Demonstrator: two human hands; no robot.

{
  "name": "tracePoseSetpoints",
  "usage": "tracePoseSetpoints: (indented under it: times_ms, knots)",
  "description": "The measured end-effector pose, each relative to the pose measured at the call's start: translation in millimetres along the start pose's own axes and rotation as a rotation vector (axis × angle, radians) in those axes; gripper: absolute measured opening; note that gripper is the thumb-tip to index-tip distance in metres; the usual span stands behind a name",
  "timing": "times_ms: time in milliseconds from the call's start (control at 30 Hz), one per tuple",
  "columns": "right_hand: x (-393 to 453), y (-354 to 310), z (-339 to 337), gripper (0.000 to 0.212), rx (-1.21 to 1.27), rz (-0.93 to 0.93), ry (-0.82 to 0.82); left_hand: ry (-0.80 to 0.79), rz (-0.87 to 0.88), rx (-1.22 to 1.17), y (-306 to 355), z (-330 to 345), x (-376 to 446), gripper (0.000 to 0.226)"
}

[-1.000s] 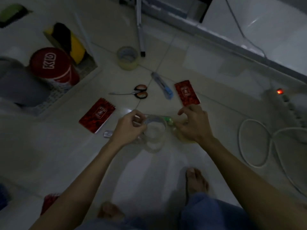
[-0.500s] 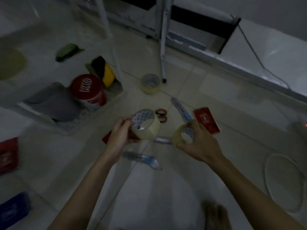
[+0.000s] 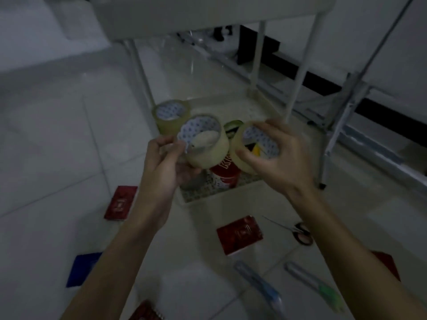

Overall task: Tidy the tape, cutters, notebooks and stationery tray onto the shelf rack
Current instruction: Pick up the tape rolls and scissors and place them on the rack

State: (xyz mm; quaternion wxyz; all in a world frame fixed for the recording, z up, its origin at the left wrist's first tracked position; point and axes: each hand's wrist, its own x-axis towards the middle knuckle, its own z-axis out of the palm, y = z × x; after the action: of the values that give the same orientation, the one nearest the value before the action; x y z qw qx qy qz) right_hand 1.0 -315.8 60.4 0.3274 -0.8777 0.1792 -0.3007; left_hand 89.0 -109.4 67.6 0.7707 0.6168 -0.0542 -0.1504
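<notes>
My left hand [image 3: 161, 165] grips a roll of clear tape [image 3: 205, 144], and my right hand [image 3: 277, 158] grips a second tape roll [image 3: 242, 146]; both are held above the white shelf rack's bottom tier [image 3: 231, 192]. A third tape roll [image 3: 171, 114] rests at the rack's left edge. On the floor lie red notebooks [image 3: 239, 234] [image 3: 120, 203], a blue notebook [image 3: 80, 269], scissors [image 3: 298, 232] and two cutters [image 3: 258, 282] [image 3: 316, 285].
A red can [image 3: 225, 176] and a yellow-black tape sit on the bottom tier under my hands. White rack legs [image 3: 302, 72] rise around it, with the upper shelf [image 3: 208, 15] above. A metal frame [image 3: 346, 105] stands at right. More red notebooks [image 3: 388, 264] [image 3: 145, 312] lie near my arms.
I lifted both tape rolls off the floor and carried them over the rack's bottom tier. My view turned toward the rack, which now sits directly beneath my hands.
</notes>
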Motion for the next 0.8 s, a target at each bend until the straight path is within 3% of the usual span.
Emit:
tracePoseSetpoints:
  times_ms: [133, 433, 600, 700, 800]
  knots:
    - [51.9, -21.9, 29.4, 0.063, 0.031, -0.054, 0.018, 0.103, -0.006, -0.015, 2.8, -4.0, -1.3, 0.020]
    - [134.5, -26.2, 98.6, 0.067, -0.058, 0.024, -0.120, 0.182, 0.004, -0.098, -5.1, -2.7, 6.7, 0.018]
    - [139.2, -18.4, 110.7, 0.057, -0.047, -0.028, -0.237, 0.188, 0.035, -0.079, -12.5, 0.9, 7.1, 0.027]
    - [122.2, -4.9, 103.4, 0.052, -0.176, -0.103, -0.139, 0.200, 0.035, -0.120, -17.0, 4.1, 5.7, 0.034]
    - [115.5, 4.2, 102.6, 0.027, -0.175, -0.083, -0.164, 0.215, 0.038, -0.145, -19.9, 7.4, 5.8, 0.037]
